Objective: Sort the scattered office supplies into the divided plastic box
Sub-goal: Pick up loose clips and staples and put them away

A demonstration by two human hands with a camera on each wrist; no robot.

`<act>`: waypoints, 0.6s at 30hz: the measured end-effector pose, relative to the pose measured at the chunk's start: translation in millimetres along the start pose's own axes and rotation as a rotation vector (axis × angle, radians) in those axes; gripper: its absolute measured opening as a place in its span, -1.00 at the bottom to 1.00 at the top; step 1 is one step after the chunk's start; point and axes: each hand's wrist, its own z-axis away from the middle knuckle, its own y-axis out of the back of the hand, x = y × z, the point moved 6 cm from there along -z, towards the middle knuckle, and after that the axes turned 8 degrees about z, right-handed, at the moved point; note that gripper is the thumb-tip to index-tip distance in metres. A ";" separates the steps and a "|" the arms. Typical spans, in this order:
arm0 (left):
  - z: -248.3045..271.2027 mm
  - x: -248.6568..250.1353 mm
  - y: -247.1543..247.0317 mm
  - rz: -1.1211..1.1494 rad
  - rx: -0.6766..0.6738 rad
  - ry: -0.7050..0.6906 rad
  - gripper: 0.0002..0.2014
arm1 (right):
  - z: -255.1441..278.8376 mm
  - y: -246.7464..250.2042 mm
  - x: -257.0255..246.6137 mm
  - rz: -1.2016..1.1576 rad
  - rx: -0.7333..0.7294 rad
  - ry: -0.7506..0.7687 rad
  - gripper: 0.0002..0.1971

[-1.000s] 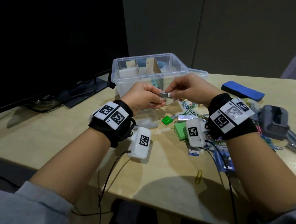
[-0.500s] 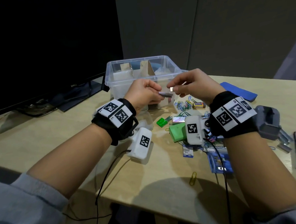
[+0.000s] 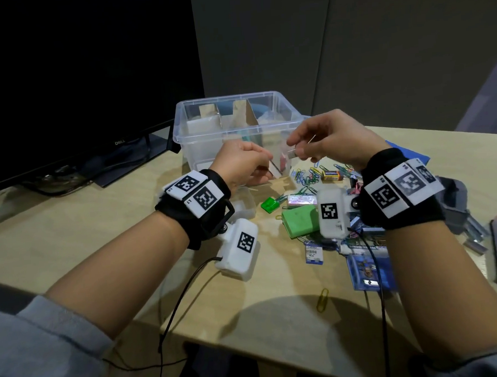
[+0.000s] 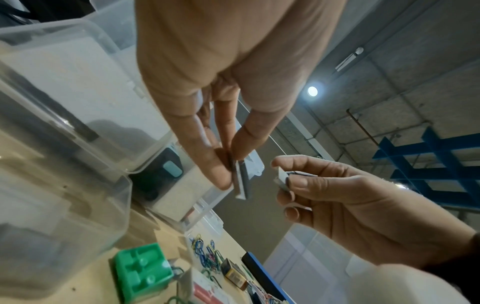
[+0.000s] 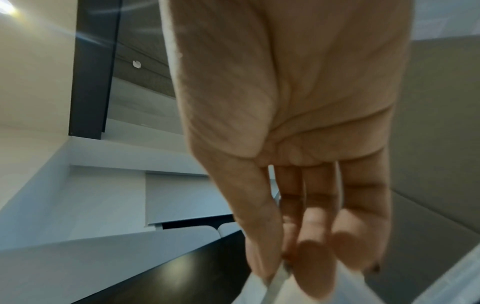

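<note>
While both hands each pinching a staple strip: clips, battery below; box behind.

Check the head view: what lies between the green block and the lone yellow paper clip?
A small price tag lies partway between the green block and the yellow paper clip; otherwise bare table, per the head view.

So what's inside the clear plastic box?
The clear plastic box holds brown cardboard dividers and white blocks. Something teal sits lower down; both hands hide the rest.
</note>
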 end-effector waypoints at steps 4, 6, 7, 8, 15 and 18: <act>1.5 -1.8 -9.9 -0.049 -0.051 0.005 -0.90 | 4.2 12.7 10.5 0.053 -0.010 -0.054 -0.82; 2.0 -3.3 -15.9 -0.067 -0.092 0.024 -0.89 | 5.2 12.4 14.5 0.050 -0.042 -0.077 -0.82; 1.9 -4.3 -18.2 -0.074 -0.103 0.032 -0.87 | 5.0 10.5 15.7 0.045 -0.064 -0.082 -0.82; 2.1 -5.1 -20.1 -0.073 -0.110 0.038 -0.87 | 4.8 8.6 16.3 0.047 -0.090 -0.081 -0.81; -0.3 -7.3 -26.1 -0.061 -0.123 0.030 -0.82 | 10.9 12.9 18.2 0.057 -0.237 -0.114 -0.76; -0.9 -8.0 -27.2 -0.072 -0.134 0.023 -0.77 | 11.1 17.5 23.9 0.107 -0.216 -0.171 -0.77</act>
